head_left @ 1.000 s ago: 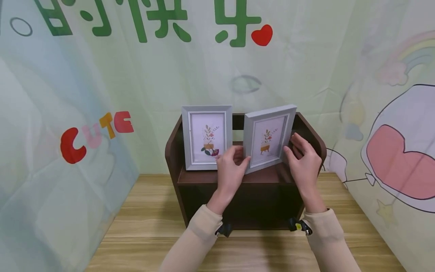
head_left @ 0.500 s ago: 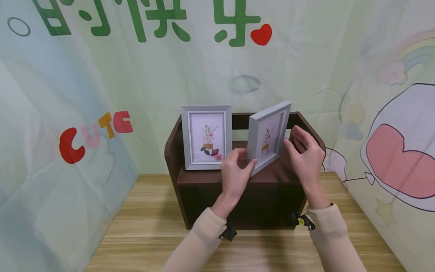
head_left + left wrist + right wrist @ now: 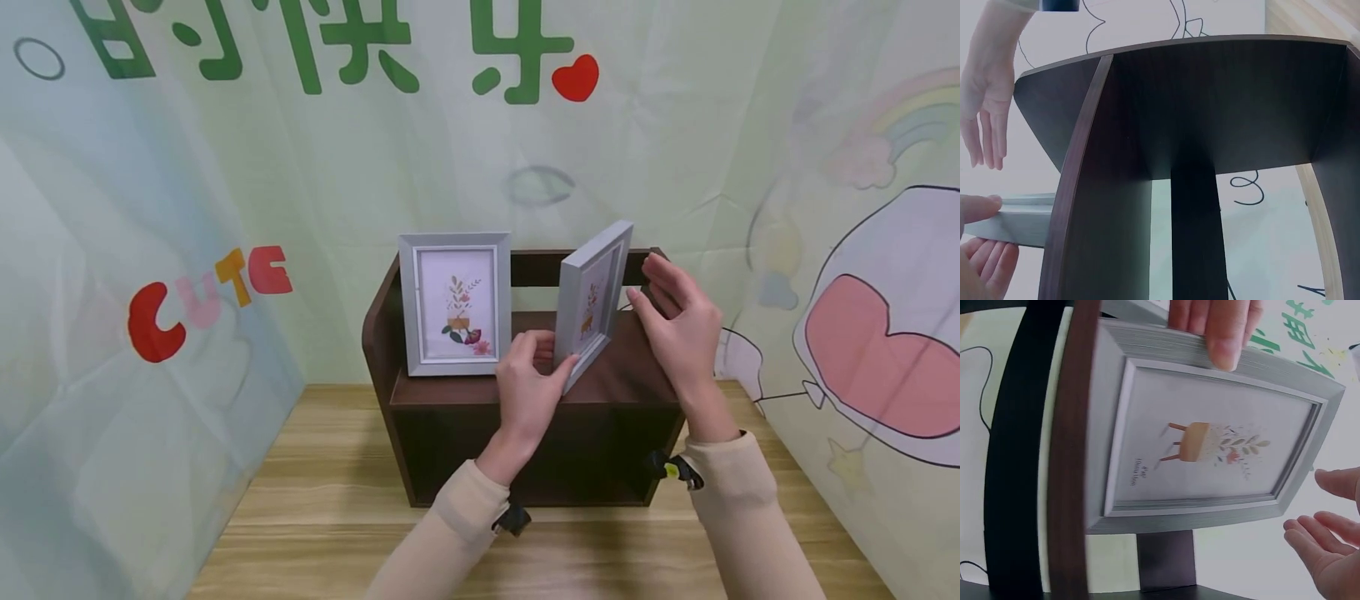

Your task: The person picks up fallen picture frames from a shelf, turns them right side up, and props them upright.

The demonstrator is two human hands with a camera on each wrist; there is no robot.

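Grey, the angled frame (image 3: pixel 595 296) is pinched by the left hand (image 3: pixel 531 385); the right hand (image 3: pixel 686 329), relaxed, seems just apart.

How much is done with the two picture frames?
Done, it seems: one frame stands on the brown shelf, facing front. In hand: the left hand holds the second frame, turned sideways; the right hand is nearby, not touching. To do: probably turning that one frontwards and letting go.

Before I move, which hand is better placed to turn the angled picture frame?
Probably the left hand: it pinches the angled picture frame by its near edge, while the right hand hovers apart, holding nothing.
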